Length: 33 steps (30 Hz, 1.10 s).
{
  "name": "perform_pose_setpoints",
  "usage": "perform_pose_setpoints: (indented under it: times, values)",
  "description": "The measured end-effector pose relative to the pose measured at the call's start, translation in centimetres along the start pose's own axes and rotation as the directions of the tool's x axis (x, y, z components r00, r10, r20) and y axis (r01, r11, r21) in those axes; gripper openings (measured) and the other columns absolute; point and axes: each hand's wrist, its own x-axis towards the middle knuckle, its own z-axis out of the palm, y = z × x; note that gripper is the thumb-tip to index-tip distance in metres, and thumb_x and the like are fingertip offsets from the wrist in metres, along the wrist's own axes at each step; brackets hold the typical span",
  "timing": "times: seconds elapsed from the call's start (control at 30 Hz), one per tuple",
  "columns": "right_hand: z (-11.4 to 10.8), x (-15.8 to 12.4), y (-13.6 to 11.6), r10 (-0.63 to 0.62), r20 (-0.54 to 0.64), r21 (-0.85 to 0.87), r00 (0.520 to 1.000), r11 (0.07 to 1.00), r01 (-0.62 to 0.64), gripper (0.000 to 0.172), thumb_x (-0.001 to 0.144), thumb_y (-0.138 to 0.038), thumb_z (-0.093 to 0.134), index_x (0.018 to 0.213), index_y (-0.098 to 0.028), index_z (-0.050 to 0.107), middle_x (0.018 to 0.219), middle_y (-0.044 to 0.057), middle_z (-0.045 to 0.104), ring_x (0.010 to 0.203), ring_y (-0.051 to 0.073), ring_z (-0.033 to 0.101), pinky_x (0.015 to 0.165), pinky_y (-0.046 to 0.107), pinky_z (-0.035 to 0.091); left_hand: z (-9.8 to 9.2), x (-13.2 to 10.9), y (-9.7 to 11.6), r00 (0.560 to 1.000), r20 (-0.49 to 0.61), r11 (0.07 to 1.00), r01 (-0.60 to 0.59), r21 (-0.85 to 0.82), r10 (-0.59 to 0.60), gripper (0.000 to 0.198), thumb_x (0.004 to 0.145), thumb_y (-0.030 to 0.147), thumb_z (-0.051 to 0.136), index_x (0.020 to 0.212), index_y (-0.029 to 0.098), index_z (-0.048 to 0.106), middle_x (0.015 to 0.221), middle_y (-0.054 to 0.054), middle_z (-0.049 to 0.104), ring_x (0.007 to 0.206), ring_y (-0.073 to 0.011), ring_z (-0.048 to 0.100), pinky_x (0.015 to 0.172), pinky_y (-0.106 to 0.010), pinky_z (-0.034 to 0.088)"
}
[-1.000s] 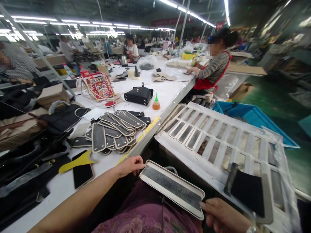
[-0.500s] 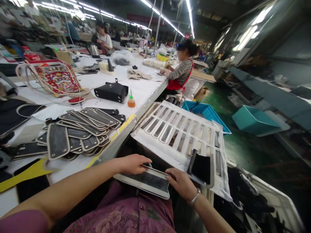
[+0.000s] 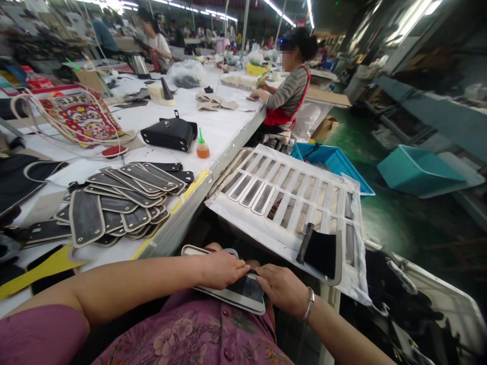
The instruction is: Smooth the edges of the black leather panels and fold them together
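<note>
A dark leather panel with a pale edge lies across my lap. My left hand rests over its middle, fingers pressed together at its far edge and close to my right fingertips. At the panel's right end, my right hand grips the upper edge with thumb and fingers; a bracelet circles that wrist. What is under the left fingers is hidden. A pale rounded end of the panel sticks out behind the left hand.
A slotted white rack holds several strips and a black curved piece. On the table are pale-edged dark panels, a black bag and a small bottle. A co-worker sits beyond; blue bins stand at right.
My left hand has slid right along the panel, from its upper left part toward my right hand. The right hand stays at the right end. The view has shifted slightly.
</note>
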Motion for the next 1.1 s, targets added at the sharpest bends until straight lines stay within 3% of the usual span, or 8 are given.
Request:
perform_pose_setpoints:
  times: [0.17, 0.3, 0.47, 0.57, 0.7, 0.9, 1.0, 1.1]
  values:
    - [-1.0, 1.8, 2.2, 0.132, 0.149, 0.254, 0.98, 0.953, -0.166, 0.035, 0.086, -0.033, 0.039, 0.066, -0.016, 0.064, 0.064, 0.0, 0.058, 0.062, 0.012, 0.05, 0.061, 0.024, 0.036, 0.4, 0.1, 0.0, 0.996, -0.031, 0.995, -0.077, 0.064, 0.079, 0.048, 0.079, 0.014, 0.04, 0.126, 0.004, 0.039, 0.099, -0.018, 0.06, 0.075, -0.0246, 0.059, 0.063, -0.037, 0.044]
    - [-0.7, 4.2, 4.6, 0.151, 0.366, 0.474, 0.918, 0.819, -0.324, 0.015, 0.068, -0.03, 0.06, 0.069, -0.016, 0.066, 0.062, -0.002, 0.059, 0.059, 0.011, 0.05, 0.056, 0.022, 0.037, 0.6, 0.1, -0.2, 0.995, -0.051, 0.993, -0.084, 0.085, 0.088, 0.044, 0.081, 0.014, 0.037, 0.124, 0.005, 0.042, 0.1, -0.021, 0.059, 0.076, -0.025, 0.059, 0.063, -0.038, 0.043]
    - [0.4, 6.3, 5.7, 0.116, 0.486, 0.549, 0.866, 0.731, -0.406, 0.022, 0.058, -0.034, 0.068, 0.069, -0.015, 0.063, 0.054, -0.004, 0.056, 0.051, 0.01, 0.05, 0.049, 0.02, 0.039, 0.8, 0.2, -0.3, 0.994, -0.077, 0.994, -0.078, 0.08, 0.084, 0.043, 0.083, 0.015, 0.036, 0.124, 0.004, 0.043, 0.097, -0.022, 0.059, 0.077, -0.0262, 0.059, 0.063, -0.039, 0.042]
    - [0.3, 6.5, 5.3, 0.069, 0.48, 0.605, 0.875, 0.696, -0.387, 0.036, 0.063, -0.041, 0.065, 0.089, -0.016, 0.066, 0.078, 0.001, 0.066, 0.072, 0.014, 0.058, 0.065, 0.024, 0.046, -0.3, -0.5, -1.9, 0.996, -0.048, 0.997, -0.075, -0.02, 0.074, 0.041, 0.079, 0.015, 0.044, 0.12, 0.009, 0.047, 0.103, -0.018, 0.06, 0.08, -0.0242, 0.06, 0.064, -0.034, 0.043]
    - [-0.1, 6.4, 4.4, -0.025, 0.454, 0.685, 0.89, 0.649, -0.331, 0.044, 0.075, -0.045, 0.056, 0.11, -0.019, 0.061, 0.105, 0.002, 0.064, 0.1, 0.02, 0.056, 0.086, 0.029, 0.042, -1.8, -3.0, -5.4, 0.995, 0.036, 0.957, -0.083, -0.279, 0.096, 0.029, 0.078, 0.013, 0.046, 0.103, 0.023, 0.057, 0.099, -0.002, 0.065, 0.087, -0.017, 0.061, 0.069, -0.022, 0.043]
    - [0.3, 8.6, 2.4, -0.114, 0.401, 0.678, 0.909, 0.704, -0.211, 0.043, 0.082, -0.046, 0.047, 0.114, -0.02, 0.059, 0.11, 0.001, 0.062, 0.102, 0.021, 0.055, 0.091, 0.03, 0.038, -0.8, -5.1, -6.3, 0.989, 0.035, 0.949, -0.125, -0.289, 0.141, 0.047, 0.078, 0.008, 0.046, 0.125, 0.013, 0.045, 0.127, -0.012, 0.05, 0.114, -0.0217, 0.049, 0.09, -0.027, 0.041]
    - [0.7, 9.8, 1.2, -0.188, 0.347, 0.682, 0.919, 0.723, -0.109, 0.042, 0.086, -0.046, 0.041, 0.114, -0.021, 0.059, 0.107, 0.001, 0.063, 0.101, 0.02, 0.055, 0.09, 0.029, 0.039, -0.7, -5.9, -6.3, 0.996, 0.048, 0.942, -0.061, -0.329, 0.081, 0.051, 0.078, 0.007, 0.046, 0.128, 0.018, 0.043, 0.131, -0.009, 0.047, 0.116, -0.0204, 0.047, 0.096, -0.028, 0.038]
    - [1.3, 10.6, 0.5, -0.166, 0.324, 0.668, 0.931, 0.737, -0.101, 0.044, 0.087, -0.048, 0.038, 0.117, -0.021, 0.057, 0.111, 0.001, 0.061, 0.104, 0.02, 0.054, 0.092, 0.03, 0.038, -1.0, -7.8, -7.5, 0.996, 0.05, 0.933, -0.056, -0.355, 0.078, 0.053, 0.078, 0.01, 0.049, 0.13, 0.019, 0.041, 0.131, -0.008, 0.047, 0.116, -0.0193, 0.048, 0.095, -0.025, 0.039]
